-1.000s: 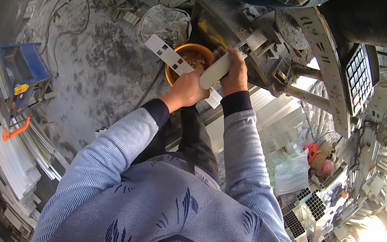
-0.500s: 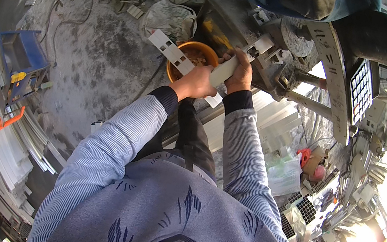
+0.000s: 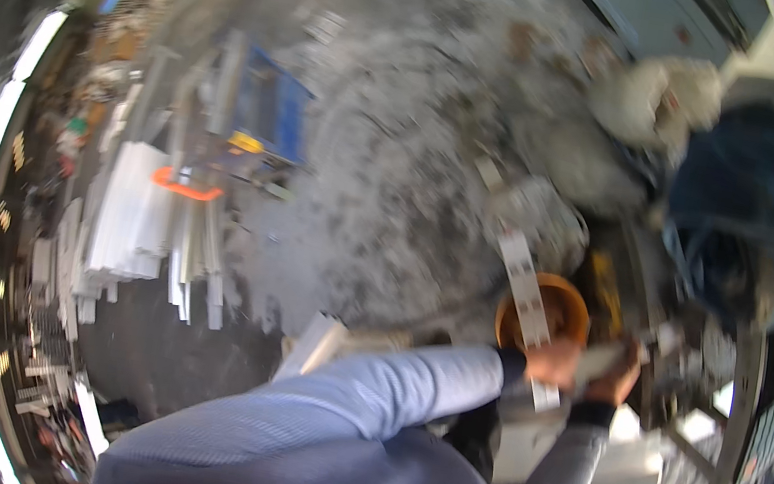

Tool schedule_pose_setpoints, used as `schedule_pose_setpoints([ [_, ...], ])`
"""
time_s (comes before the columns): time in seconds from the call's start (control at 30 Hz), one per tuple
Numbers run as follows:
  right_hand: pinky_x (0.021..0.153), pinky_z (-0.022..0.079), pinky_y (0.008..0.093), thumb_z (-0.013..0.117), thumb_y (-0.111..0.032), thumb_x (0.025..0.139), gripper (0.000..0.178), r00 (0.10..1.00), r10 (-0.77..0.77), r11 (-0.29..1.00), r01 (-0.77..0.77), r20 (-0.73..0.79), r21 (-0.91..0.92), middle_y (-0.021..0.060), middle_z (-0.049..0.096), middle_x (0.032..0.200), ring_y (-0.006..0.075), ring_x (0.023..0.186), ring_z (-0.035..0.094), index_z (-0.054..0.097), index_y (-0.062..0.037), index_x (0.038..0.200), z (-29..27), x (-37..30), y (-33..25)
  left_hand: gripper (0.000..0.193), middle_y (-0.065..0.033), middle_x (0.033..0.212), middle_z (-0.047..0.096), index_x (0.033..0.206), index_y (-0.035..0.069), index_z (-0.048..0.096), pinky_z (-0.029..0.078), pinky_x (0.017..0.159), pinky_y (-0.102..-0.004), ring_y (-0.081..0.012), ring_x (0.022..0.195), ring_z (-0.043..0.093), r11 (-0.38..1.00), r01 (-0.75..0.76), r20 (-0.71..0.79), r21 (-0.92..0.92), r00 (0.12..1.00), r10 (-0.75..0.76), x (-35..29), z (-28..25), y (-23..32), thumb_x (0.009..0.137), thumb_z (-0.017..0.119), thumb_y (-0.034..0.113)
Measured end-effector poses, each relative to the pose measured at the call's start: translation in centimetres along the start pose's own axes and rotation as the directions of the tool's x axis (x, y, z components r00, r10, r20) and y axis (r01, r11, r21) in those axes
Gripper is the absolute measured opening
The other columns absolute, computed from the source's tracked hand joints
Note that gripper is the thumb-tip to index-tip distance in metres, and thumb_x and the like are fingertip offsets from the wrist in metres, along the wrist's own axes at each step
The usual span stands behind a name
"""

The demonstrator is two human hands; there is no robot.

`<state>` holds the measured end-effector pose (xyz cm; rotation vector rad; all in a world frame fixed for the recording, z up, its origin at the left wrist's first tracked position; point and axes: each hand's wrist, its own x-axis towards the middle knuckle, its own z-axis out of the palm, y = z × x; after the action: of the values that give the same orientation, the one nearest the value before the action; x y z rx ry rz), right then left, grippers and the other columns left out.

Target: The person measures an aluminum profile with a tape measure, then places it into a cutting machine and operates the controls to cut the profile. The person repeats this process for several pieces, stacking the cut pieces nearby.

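Note:
My left hand [image 3: 552,362] is closed around a white slotted profile strip [image 3: 524,282] with square cut-outs along it. The strip slants up across an orange bucket [image 3: 582,308], and its short lower end sticks out below my fingers. My right hand [image 3: 617,378], just to the right, grips a plain pale bar [image 3: 599,361] that spans between my two hands. Motion blur hides the finger details and whether my left hand also touches the bar. Inside the bucket lies brownish stuff that is too smeared to name.
A blue metal stand [image 3: 277,108] with a yellow part rises from the dusty floor at left. An orange handle [image 3: 185,187] lies over stacked white profiles [image 3: 133,217]. A pale sack [image 3: 536,227] sits behind the bucket, and dark blue cloth [image 3: 753,199] is at far right.
My view has swung left, so the hands and bucket now appear farther right and lower, and more of the left side shows. Both hands keep their hold on the white pieces.

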<state>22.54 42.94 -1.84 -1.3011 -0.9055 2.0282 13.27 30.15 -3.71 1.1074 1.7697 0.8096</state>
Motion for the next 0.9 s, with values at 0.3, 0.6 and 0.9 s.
schedule_pose_setpoints([
  [0.3, 0.064, 0.050, 0.0318, 0.070, -0.032, 0.096, 0.026, 0.995, 0.078, 0.984, -0.088, 0.069, 0.157, 0.0028, 0.058, 0.073, 0.0176, 0.064, 0.058, 0.059, -0.0101, 0.089, 1.4, 0.6, -0.2, 0.042, -0.0280, 0.074, 0.071, 0.095, -0.018, 0.066, 0.059, 0.062, -0.0411, -0.0342, 0.070, 0.075, 0.983, 0.114, 0.039, -0.143, 0.993, -0.110, -0.6, -1.8, 1.7, 0.067, 0.079, 0.010],
  [0.6, 0.066, 0.051, 0.0327, 0.074, -0.030, 0.093, 0.023, 0.988, 0.073, 0.972, -0.102, 0.136, 0.214, 0.0021, 0.058, 0.079, 0.0168, 0.070, 0.058, 0.061, -0.0110, 0.093, 0.1, 2.1, 1.0, 0.052, -0.0306, 0.098, 0.071, 0.107, -0.012, 0.064, 0.056, 0.082, -0.0446, -0.0413, 0.096, 0.072, 0.991, 0.131, 0.056, -0.028, 0.990, -0.129, 0.2, -1.2, 0.6, 0.067, 0.083, 0.016],
  [0.9, 0.062, 0.050, 0.0325, 0.071, -0.033, 0.094, 0.024, 0.992, 0.053, 0.980, -0.073, 0.111, 0.185, 0.0019, 0.057, 0.074, 0.0180, 0.065, 0.058, 0.059, -0.0126, 0.089, 0.5, 1.7, 1.0, 0.045, -0.0296, 0.082, 0.071, 0.097, -0.016, 0.067, 0.057, 0.070, -0.0433, -0.0368, 0.079, 0.075, 0.996, 0.044, -0.040, -0.073, 0.998, -0.047, -0.3, -1.0, 0.5, 0.067, 0.082, 0.014],
])
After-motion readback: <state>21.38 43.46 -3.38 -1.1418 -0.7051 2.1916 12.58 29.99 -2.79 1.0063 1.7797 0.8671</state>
